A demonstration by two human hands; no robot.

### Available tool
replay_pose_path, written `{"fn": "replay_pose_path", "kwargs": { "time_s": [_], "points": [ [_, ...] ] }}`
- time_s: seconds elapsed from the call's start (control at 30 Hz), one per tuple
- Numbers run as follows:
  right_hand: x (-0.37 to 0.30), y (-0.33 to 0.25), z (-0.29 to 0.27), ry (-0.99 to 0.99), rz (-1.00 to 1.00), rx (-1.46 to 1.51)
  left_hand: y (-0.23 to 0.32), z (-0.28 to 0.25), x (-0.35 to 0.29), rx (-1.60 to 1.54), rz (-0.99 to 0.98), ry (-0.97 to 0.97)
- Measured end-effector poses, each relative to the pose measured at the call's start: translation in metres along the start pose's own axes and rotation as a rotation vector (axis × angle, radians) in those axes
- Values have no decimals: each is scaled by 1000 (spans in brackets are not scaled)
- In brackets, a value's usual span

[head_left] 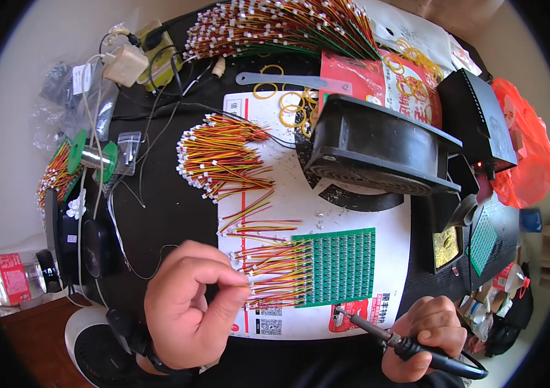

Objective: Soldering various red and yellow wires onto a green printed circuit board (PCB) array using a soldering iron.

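Note:
My left hand (191,304) is closed in a pinch, thumb and forefinger on the white connector end of a wire lead among the row of red, yellow and black leads (275,271). The bare ends of that row meet the left edge of a green circuit board panel (343,266), which is covered in small repeated boards. My right hand (427,336) grips a soldering iron (411,349) by its black handle. The iron's tip points up and left, just below the panel's lower edge and apart from it. Above the row lies a loose pile of the same leads (220,155).
A black fan (385,142) stands behind the panel. To its right are a black box (478,119), a tip-cleaning tray (446,249) and another green panel (484,242). A solder spool (94,157) and cables sit at left. A large wire bundle (281,29) lies at the back.

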State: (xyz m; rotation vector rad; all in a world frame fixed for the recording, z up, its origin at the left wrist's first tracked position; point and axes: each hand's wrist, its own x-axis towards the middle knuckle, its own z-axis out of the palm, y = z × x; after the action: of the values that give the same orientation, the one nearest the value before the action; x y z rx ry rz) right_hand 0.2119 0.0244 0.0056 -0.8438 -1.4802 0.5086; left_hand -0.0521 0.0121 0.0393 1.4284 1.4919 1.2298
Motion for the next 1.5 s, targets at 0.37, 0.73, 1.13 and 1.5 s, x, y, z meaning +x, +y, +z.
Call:
{"fn": "replay_pose_path", "kwargs": {
  "time_s": [0.37,0.73,1.13,1.5],
  "points": [
    [-9,19,13,-93,-26,-114,-7,5,-6,-143,-236,-283],
    [-8,15,14,-190,-12,-131,-10,30,-18,245,271,-235],
    [-7,11,12,-247,28,-122,-22,46,-25,509,453,-204],
    [10,7,0,-467,122,-61,-26,47,-27,550,420,-197]
  ]
}}
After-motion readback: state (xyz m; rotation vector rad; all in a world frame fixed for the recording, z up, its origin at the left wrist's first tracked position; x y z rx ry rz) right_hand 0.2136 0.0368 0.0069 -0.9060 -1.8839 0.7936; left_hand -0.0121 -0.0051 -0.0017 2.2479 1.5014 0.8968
